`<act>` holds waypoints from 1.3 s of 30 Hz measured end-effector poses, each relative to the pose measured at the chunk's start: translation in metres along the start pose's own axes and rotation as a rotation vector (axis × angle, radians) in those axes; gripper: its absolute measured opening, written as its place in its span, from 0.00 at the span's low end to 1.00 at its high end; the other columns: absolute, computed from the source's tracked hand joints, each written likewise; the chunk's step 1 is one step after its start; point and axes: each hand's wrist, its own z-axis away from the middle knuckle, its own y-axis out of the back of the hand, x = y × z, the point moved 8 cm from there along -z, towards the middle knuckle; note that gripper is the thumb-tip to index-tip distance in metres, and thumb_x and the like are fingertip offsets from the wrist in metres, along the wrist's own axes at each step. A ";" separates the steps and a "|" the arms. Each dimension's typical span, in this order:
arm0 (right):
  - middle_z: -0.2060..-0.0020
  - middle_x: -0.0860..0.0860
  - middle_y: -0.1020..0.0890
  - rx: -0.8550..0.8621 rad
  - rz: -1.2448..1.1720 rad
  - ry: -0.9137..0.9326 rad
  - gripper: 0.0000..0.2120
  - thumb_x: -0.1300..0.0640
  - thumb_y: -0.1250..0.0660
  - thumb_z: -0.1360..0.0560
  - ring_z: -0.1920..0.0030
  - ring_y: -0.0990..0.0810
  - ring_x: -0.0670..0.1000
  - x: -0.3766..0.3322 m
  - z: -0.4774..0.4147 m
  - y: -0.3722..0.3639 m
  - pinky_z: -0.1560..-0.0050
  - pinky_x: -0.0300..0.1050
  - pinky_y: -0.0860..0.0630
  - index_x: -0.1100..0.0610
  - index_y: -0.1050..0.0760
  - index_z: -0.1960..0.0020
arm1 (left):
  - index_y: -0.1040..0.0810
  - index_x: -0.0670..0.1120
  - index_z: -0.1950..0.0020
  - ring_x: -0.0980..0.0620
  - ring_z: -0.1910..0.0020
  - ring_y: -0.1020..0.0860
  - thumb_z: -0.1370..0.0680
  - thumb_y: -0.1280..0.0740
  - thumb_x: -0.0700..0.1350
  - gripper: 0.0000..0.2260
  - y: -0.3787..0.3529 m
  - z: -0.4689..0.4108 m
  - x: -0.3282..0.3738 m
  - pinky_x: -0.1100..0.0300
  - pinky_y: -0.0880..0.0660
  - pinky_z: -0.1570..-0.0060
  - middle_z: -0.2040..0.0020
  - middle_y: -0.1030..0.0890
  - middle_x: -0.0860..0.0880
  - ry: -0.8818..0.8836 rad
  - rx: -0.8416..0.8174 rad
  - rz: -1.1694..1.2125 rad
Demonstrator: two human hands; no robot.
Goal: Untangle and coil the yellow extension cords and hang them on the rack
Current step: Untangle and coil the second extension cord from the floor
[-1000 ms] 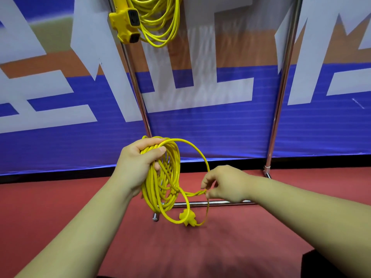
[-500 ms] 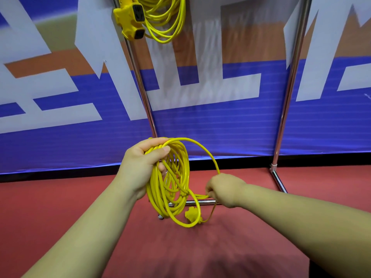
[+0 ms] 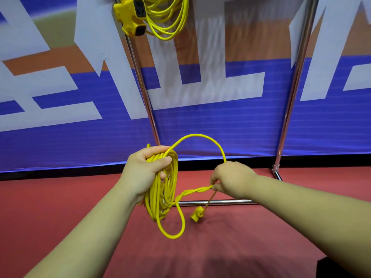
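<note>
Fingers [image 3: 154, 151] of the left hand [image 3: 143, 173] are curled tightly round the top of the coil [image 3: 160, 195] of yellow extension cord, thumb clamped across it. The coil hangs in long loops at centre, above the red floor [image 3: 60, 207]. Just to the right, the right hand [image 3: 232, 178] pinches the cord's free tail, fingertips [image 3: 215, 184] closed on the end of a twisted stretch [image 3: 193, 191] where the cord winds round itself. One arc [image 3: 200, 135] rises between the hands; a loose loop [image 3: 172, 234] droops below. The plug [image 3: 197, 214] dangles beneath the right hand, blurred, so its type is unclear. Beyond stands the rack [image 3: 144, 93], a hung cord [image 3: 170, 21] already on it, far left. Pulling now would likely tighten the twist into a knot, or the plug could snag the loose loop.
</note>
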 end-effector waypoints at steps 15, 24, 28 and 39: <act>0.60 0.46 0.16 0.181 -0.406 0.118 0.05 0.48 0.32 0.22 0.63 0.19 0.42 0.008 0.035 0.087 0.56 0.44 0.22 0.45 0.17 0.51 | 0.16 0.57 0.43 0.48 0.73 0.25 0.23 0.28 0.40 0.13 -0.030 0.003 0.001 0.53 0.22 0.66 0.72 0.23 0.44 -0.029 -0.058 -0.125; 0.68 0.38 0.18 0.258 -0.725 0.157 0.04 0.54 0.29 0.23 0.66 0.20 0.39 0.006 0.043 0.107 0.60 0.35 0.25 0.50 0.15 0.51 | 0.14 0.54 0.45 0.48 0.73 0.25 0.26 0.24 0.43 0.11 -0.072 0.021 0.027 0.57 0.25 0.70 0.67 0.21 0.33 -0.115 -0.211 -0.232; 0.64 0.39 0.16 0.276 -0.748 0.156 0.04 0.54 0.29 0.23 0.61 0.18 0.40 0.005 0.046 0.113 0.53 0.43 0.21 0.49 0.15 0.51 | 0.14 0.55 0.50 0.49 0.75 0.24 0.28 0.22 0.45 0.09 -0.072 0.019 0.031 0.55 0.25 0.69 0.70 0.20 0.40 -0.146 -0.145 -0.283; 0.47 0.47 0.17 0.636 -0.886 0.219 0.09 0.64 0.22 0.31 0.69 0.22 0.43 0.008 0.067 0.145 0.61 0.35 0.25 0.52 0.19 0.61 | 0.15 0.53 0.50 0.52 0.76 0.25 0.23 0.28 0.45 0.04 -0.035 0.009 0.043 0.61 0.27 0.71 0.75 0.24 0.48 -0.242 0.074 -0.320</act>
